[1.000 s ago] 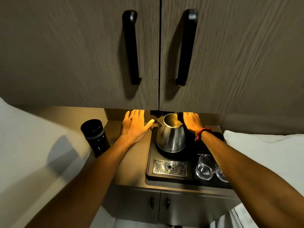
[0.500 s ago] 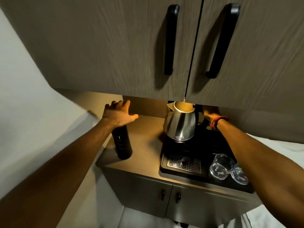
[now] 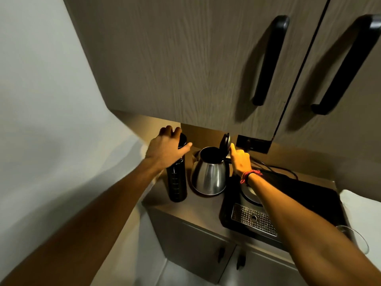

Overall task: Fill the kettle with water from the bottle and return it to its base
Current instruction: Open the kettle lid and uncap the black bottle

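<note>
Now, from the head view, the kettle (image 3: 208,174) stands upright on the counter (image 3: 203,205), off its base (image 3: 250,196), which sits on the black tray (image 3: 309,195) just to its right. Its lid (image 3: 225,142) is tipped up and open. The right hand (image 3: 240,159) is curled at the kettle's handle, with 1 finger pressed against the raised lid. The bottle (image 3: 177,178), dark and upright, stands just left of the kettle. The left hand (image 3: 166,148) is wrapped over the bottle's top, fingers (image 3: 169,130) bent around the cap. A glass (image 3: 354,237) shows at the tray's near right edge.
</note>
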Demonstrator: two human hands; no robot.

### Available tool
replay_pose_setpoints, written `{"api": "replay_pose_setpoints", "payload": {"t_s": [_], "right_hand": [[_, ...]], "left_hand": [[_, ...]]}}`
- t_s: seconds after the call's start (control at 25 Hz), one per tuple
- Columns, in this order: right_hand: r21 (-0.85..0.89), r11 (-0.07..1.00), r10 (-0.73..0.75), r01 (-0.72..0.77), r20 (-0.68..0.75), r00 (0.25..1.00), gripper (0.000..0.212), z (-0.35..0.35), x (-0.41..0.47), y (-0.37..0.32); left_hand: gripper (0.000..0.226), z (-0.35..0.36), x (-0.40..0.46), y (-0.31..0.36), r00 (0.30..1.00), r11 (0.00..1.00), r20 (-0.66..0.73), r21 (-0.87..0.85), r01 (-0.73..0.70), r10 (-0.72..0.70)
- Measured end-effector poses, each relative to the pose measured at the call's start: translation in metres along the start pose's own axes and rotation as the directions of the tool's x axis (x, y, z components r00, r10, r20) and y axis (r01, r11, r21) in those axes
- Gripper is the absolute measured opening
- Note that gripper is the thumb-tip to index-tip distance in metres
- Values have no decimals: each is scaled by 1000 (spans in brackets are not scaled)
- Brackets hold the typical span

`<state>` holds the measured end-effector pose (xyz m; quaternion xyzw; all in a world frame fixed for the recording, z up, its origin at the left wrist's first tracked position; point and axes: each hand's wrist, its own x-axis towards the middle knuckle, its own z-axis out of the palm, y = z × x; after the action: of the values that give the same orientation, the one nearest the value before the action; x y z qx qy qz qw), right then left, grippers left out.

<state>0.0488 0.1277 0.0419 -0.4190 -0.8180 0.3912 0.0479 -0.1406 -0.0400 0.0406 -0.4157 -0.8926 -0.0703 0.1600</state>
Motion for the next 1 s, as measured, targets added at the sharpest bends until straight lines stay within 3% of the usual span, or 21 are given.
{"api": "replay_pose_setpoints", "payload": {"t_s": [0.08,0.12,0.16,0.24,0.36,0.44,0.56,0.76,0.84,0.92,1.0], "right_hand": [[-44,999,31,-30,35,999,32,9,9,5],[-72,997,22,-23,-16,1000,39,11,13,-3],[-134,987,-98,91,-45,994,44,14,16,-8],[-172,979,-123,113,-48,991,38,20,29,-3],[-190,967,-180,168,-43,983,40,37,43,9],[-178,964,-205,197,-25,978,42,45,54,14],[-130,965,-235,227,-50,971,42,54,72,24],[-109,969,-225,221,-24,974,38,57,82,30],[-161,956,-249,243,-16,968,42,59,85,32],[-179,951,-260,253,-12,966,44,60,88,33],[-174,945,-285,278,-20,958,40,60,86,32]], "left_hand": [[65,4,-13,13,966,983,-181,66,-173,183],[63,13,-24,20,931,957,-219,57,-285,291],[60,28,-38,29,898,923,-216,43,-383,383],[58,66,-72,47,890,891,-79,-32,-452,449],[66,124,-112,68,906,941,268,-167,-293,329],[74,150,-123,78,893,967,393,-210,-145,220],[85,173,-130,87,893,966,443,-257,34,87],[88,177,-132,92,905,962,424,-229,148,-38],[85,165,-130,89,959,971,279,-213,113,-51],[69,146,-123,78,997,959,-64,-283,30,-51],[60,125,-107,58,902,897,-337,-429,109,-271]]}}
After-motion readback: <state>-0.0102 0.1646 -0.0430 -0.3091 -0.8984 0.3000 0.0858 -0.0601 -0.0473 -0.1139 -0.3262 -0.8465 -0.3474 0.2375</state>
